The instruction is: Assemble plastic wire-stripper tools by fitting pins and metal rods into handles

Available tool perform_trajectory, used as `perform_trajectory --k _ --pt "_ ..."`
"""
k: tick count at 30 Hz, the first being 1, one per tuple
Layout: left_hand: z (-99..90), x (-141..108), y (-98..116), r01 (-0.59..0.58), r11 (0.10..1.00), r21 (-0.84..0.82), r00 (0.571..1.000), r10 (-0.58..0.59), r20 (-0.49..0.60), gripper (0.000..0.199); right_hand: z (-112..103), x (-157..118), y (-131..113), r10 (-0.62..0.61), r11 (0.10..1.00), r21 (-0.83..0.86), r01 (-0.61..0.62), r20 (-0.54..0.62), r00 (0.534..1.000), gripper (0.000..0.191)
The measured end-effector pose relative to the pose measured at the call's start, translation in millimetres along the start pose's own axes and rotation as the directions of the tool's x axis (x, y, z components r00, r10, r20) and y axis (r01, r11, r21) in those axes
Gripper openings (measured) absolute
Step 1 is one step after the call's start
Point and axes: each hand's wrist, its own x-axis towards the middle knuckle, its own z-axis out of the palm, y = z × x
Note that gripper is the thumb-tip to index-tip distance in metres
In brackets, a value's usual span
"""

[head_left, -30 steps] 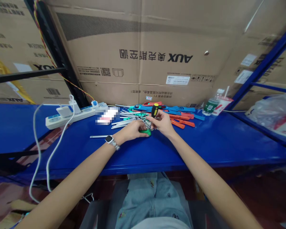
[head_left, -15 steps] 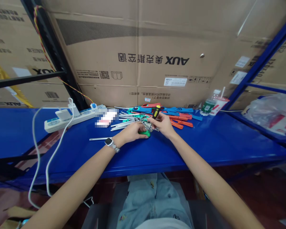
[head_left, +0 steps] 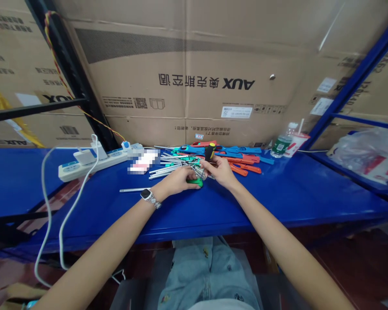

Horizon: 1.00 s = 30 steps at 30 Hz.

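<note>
My left hand (head_left: 181, 178) is closed around a green long-barrelled lighter (head_left: 195, 184) resting low over the blue table. A metal rod (head_left: 131, 190) sticks out to the left from under that hand and appears to be the lighter's barrel. In my right hand (head_left: 221, 170) is a screwdriver (head_left: 210, 151) with a black and yellow handle, held upright by the fingers. Its tip is down by the green lighter, where fingers partly hide the contact. Right behind both hands lies a pile of metal rods (head_left: 163, 171) and several blue and orange lighter handles (head_left: 245, 158).
A white power strip (head_left: 90, 165) with plugged-in chargers and trailing cables lies at the left. At the back right stand a plastic bottle (head_left: 280, 144) and a paper cup with a straw (head_left: 296, 144). Cardboard (head_left: 181, 51) walls the back of the blue table (head_left: 278, 198).
Both hands keep their places and grips. The screwdriver's handle tilts slightly differently, and the whole view has shifted a little.
</note>
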Motion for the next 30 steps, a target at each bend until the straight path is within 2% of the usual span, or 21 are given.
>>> perform_trajectory --k 3,5,10,13,15,20,26,30 --pt "0.5 0 0 0.004 1.0 -0.016 1.0 -0.004 -0.001 0.019 9 6 6 -0.099 0.995 -0.041 0.094 -0.132 0.986 0.048" --pt "1.0 0 -1 0.005 0.999 -0.033 1.0 -0.005 -0.003 0.018 15 8 8 -0.117 0.993 -0.036 0.113 -0.14 0.983 0.045" --pt "1.3 1 -2 0.012 0.999 -0.031 1.0 -0.011 0.019 0.021 12 2 3 0.044 0.997 0.065 -0.043 -0.006 0.999 0.054" --pt "1.5 1 -1 0.021 1.0 0.001 1.0 -0.021 0.008 0.023 5 -3 -2 0.065 0.993 0.09 -0.074 0.107 0.992 0.059" --pt "1.8 1 -2 0.01 1.0 0.012 1.0 -0.01 0.009 0.022 2 -4 -4 0.07 0.992 0.094 -0.082 0.127 0.989 0.057" --pt "3.1 0 -6 -0.036 0.999 -0.004 0.999 0.036 0.011 0.021 2 0 -3 0.059 0.996 0.063 -0.061 0.036 0.998 0.051" --pt "3.3 0 -5 -0.011 1.0 0.01 1.0 0.011 -0.012 0.024 9 1 3 0.064 0.997 0.037 -0.061 -0.086 0.994 0.055" --pt "4.5 -1 -1 -0.002 1.0 0.023 1.0 0.002 -0.009 0.026 1 -3 0 0.034 0.999 0.042 -0.028 -0.142 0.989 0.05"
